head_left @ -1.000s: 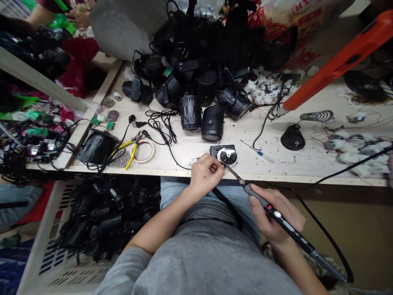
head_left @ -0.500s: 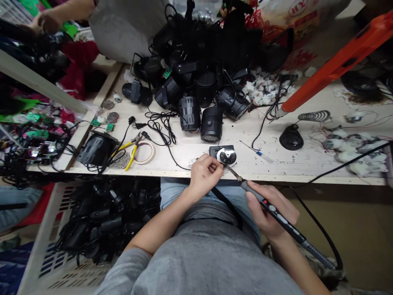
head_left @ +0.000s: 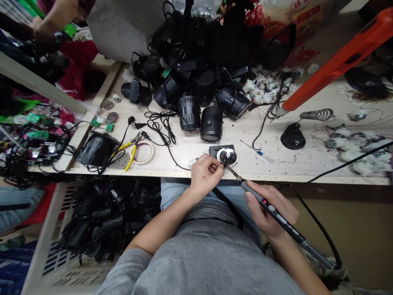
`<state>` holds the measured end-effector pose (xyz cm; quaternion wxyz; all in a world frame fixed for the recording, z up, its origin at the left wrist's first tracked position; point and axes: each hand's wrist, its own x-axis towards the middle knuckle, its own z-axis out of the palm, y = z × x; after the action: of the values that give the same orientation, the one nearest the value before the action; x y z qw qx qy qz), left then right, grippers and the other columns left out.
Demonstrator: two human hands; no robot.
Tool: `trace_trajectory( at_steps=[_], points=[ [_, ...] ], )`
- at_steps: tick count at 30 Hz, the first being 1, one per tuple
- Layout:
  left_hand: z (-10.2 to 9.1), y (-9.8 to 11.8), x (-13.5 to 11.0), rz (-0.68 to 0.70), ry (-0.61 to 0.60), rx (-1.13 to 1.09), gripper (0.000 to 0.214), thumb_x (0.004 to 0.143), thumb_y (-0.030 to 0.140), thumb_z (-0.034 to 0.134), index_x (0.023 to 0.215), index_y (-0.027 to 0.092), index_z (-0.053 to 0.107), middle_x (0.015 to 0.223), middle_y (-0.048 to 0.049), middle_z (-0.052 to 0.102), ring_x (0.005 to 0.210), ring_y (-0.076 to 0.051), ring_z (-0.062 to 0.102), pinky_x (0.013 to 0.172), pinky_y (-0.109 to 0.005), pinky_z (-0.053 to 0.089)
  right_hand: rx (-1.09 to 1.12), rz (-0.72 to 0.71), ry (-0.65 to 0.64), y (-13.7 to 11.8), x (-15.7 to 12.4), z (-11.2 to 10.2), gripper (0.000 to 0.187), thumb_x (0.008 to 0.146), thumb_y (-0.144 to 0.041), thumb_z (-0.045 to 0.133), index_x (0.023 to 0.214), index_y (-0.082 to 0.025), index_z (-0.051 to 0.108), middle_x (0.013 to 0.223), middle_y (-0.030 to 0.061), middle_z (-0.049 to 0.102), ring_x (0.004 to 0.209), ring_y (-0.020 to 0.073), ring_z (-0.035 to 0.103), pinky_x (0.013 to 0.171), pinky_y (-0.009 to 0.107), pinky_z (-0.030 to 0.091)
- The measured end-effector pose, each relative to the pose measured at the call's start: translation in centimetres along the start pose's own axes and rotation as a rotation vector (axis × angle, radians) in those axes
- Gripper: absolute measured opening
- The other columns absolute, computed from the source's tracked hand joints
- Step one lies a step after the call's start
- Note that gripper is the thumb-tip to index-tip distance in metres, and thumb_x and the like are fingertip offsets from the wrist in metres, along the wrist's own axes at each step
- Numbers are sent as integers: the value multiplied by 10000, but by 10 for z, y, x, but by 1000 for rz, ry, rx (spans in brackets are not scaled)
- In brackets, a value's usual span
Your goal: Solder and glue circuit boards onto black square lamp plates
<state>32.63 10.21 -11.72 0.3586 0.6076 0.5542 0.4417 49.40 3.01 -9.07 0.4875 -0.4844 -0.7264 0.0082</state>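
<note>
My right hand [head_left: 273, 205] is closed around the grey handle of a soldering iron [head_left: 270, 207], which has a small red light. The iron's tip reaches the lower edge of a small round black part with a silvery rim [head_left: 228, 156], lying on a black block [head_left: 214, 150] near the bench's front edge. Just left of that tip, my left hand [head_left: 206, 174] is pinched shut. Whatever its fingertips hold is too small to make out. Behind the part stand two black cylindrical lamp housings [head_left: 211, 123].
Yellow-handled pliers [head_left: 132, 155] and a tape roll [head_left: 150, 153] lie to the left. A screwdriver [head_left: 256, 150] lies right of the block. An orange post [head_left: 334, 65] slants over the bench. Below left stands a white crate [head_left: 46, 246] of black parts. A co-worker's arm [head_left: 55, 20] shows top left.
Both my hands and the soldering iron stay almost in place. At the top left, the co-worker's arm has shifted. The view has moved very slightly.
</note>
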Motion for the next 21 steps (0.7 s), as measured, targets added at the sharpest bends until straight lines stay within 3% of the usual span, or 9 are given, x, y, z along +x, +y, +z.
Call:
trace_trajectory(
  at_steps=[12,21],
  points=[
    [1,1,1,-11,8,-2,126,753,152,646,634,185,620,669,23,568,536,-77,522,525,-200,440,22,33,34,2,-4,4,256,866,-86,674,1104,-171,709,847,58,763,666,142,694,623,249,587],
    [1,2,1,-13,11,4,128,751,146,653,633,188,626,671,22,577,541,-80,527,522,-199,447,13,19,41,-3,-2,-9,284,853,-80,660,1096,-220,703,804,22,755,625,155,695,574,269,588]
  ],
)
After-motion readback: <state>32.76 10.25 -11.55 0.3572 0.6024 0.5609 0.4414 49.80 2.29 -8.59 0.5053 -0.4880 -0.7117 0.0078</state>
